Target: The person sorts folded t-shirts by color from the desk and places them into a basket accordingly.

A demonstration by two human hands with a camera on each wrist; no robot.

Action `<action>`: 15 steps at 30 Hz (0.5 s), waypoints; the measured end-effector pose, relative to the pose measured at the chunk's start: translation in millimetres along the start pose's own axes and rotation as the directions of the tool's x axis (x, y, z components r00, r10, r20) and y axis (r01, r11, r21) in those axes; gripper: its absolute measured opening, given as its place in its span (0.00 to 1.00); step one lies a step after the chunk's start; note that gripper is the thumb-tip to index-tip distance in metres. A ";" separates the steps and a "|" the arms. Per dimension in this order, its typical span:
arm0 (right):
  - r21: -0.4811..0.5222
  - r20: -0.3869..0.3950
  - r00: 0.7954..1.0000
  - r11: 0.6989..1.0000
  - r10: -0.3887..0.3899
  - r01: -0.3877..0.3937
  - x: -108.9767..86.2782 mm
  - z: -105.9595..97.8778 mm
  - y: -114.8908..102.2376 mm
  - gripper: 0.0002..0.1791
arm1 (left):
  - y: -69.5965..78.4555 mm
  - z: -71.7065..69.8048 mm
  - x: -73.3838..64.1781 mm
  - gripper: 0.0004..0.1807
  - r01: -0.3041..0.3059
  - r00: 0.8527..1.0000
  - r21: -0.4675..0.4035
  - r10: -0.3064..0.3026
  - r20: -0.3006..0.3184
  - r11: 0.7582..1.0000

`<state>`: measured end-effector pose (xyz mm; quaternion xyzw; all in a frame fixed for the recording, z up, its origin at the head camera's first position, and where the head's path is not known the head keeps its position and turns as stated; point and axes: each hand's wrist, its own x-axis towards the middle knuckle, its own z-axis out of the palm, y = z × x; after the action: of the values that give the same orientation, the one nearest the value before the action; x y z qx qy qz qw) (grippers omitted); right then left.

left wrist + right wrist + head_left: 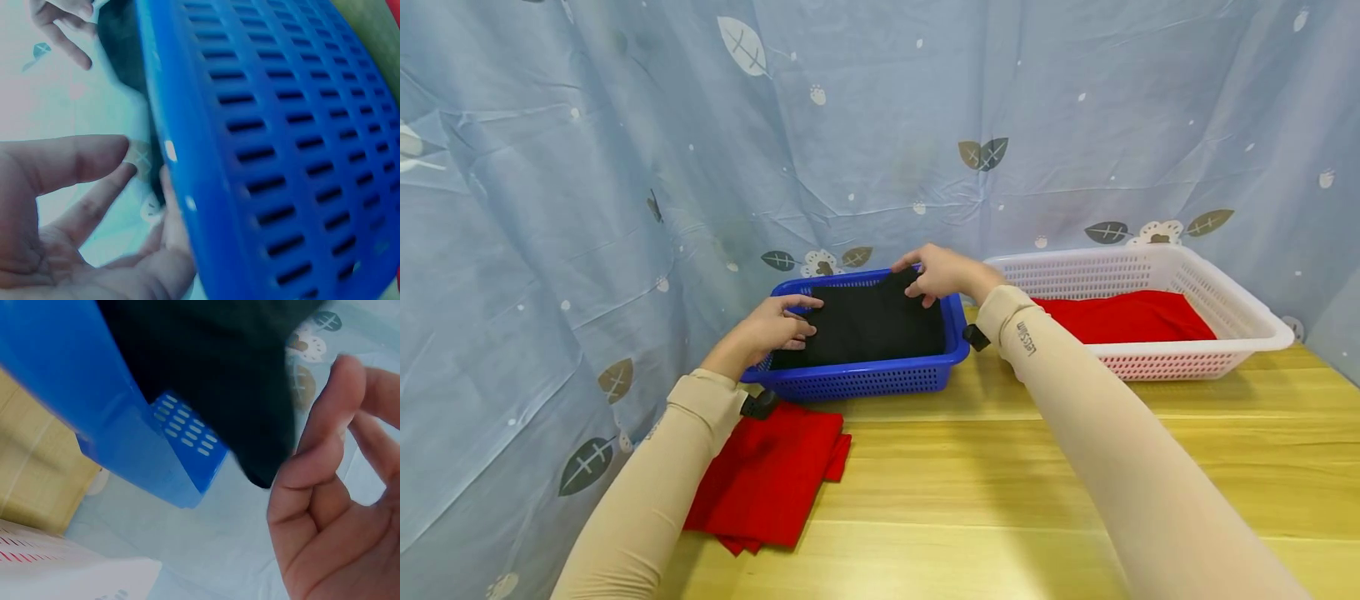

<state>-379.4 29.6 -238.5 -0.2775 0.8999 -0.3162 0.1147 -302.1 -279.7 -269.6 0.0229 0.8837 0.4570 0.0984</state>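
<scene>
A black cloth (pixel 872 325) lies in the blue basket (pixel 857 383), its back right corner raised above the rim. At that raised corner, my right hand (pixel 943 273) pinches the cloth with bent fingers. The cloth's edge (pixel 269 444) meets the fingers in the right wrist view. My left hand (pixel 771 327) is over the basket's left end, its fingers spread and loosely bent near the cloth. In the left wrist view, the thumb and fingers stand apart beside the blue rim (pixel 172 162), which hides some fingertips.
A folded red cloth (pixel 775 475) lies on the wooden table (pixel 940 500) in front of the blue basket, partly under the left forearm. To the right stands a white basket (pixel 1247 333) with red cloth (pixel 1135 317) inside. A blue patterned curtain (pixel 880 125) hangs close behind both baskets.
</scene>
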 end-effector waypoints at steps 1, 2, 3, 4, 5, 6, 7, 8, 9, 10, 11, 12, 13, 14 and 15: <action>-0.013 -0.005 1.000 1.000 0.009 -0.009 0.3 0.2 -0.3 0.30 | -1.3 -0.9 -1.0 0.33 0.007 1.000 0.027 -0.007 0.001 1.000; -0.019 -0.011 1.000 1.000 0.016 -0.016 0.6 0.4 -0.6 0.30 | -2.9 -1.8 -1.4 0.32 0.014 1.000 0.049 -0.014 -0.001 0.999; -0.017 -0.017 1.000 1.000 0.017 -0.017 0.6 0.5 -1.0 0.29 | -3.9 -2.7 -2.7 0.32 0.014 1.000 0.065 -0.013 -0.005 0.998; -0.019 -0.022 1.000 1.000 0.014 -0.014 0.7 0.8 -1.4 0.29 | -5.0 -3.7 -3.6 0.32 0.015 1.000 0.076 -0.014 -0.011 0.997; -0.017 -0.024 1.000 1.000 0.012 -0.012 0.5 0.9 -1.8 0.28 | -6.1 -4.9 -4.0 0.31 0.017 1.000 0.077 -0.016 -0.016 0.997; -0.013 -0.023 1.000 1.000 0.010 -0.011 0.1 0.9 -2.1 0.28 | -6.4 -5.8 -4.7 0.31 0.016 1.000 0.074 -0.014 -0.019 0.997; -0.010 -0.025 1.000 1.000 0.007 -0.007 -0.2 1.0 -2.2 0.28 | -6.3 -6.5 -5.0 0.30 0.014 1.000 0.070 -0.012 -0.025 0.997; -0.005 -0.024 1.000 1.000 0.004 -0.004 -0.6 0.9 -2.3 0.27 | -5.7 -7.2 -5.4 0.30 0.013 0.999 0.068 -0.011 -0.031 0.998; -0.001 -0.024 1.000 1.000 -0.001 0.001 -0.9 0.9 -2.4 0.27 | -4.7 -7.8 -6.1 0.30 0.014 0.999 0.067 -0.011 -0.034 0.998; 0.003 -0.023 1.000 1.000 -0.005 0.005 -1.5 0.9 -2.9 0.27 | -4.1 -8.3 -6.3 0.30 0.016 0.999 0.063 -0.014 -0.036 0.998; 0.007 -0.022 1.000 1.000 -0.009 0.009 -2.1 0.8 -3.4 0.27 | -3.3 -8.7 -6.7 0.30 0.017 0.999 0.061 -0.015 -0.037 0.998; 0.009 -0.022 1.000 1.000 -0.014 0.014 -2.5 0.7 -3.9 0.26 | -2.3 -8.8 -7.4 0.30 0.017 0.999 0.063 -0.015 -0.037 0.998; 0.009 -0.023 1.000 1.000 -0.019 0.020 -2.7 0.8 -3.8 0.26 | -1.6 -8.7 -8.0 0.30 0.017 0.999 0.068 -0.015 -0.037 0.998; 0.011 -0.022 1.000 1.000 -0.022 0.022 -3.4 0.8 -4.2 0.26 | -1.2 -8.7 -8.7 0.30 0.017 0.999 0.072 -0.015 -0.035 0.997; 0.014 -0.020 0.999 1.000 -0.025 0.025 -3.5 1.1 -4.3 0.26 | -1.0 -8.4 -9.3 0.30 0.016 0.999 0.076 -0.014 -0.032 0.997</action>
<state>-374.3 28.3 -236.5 -0.2847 0.8953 -0.3267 0.1037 -294.6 -288.3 -264.2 0.0129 0.9021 0.4226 0.0870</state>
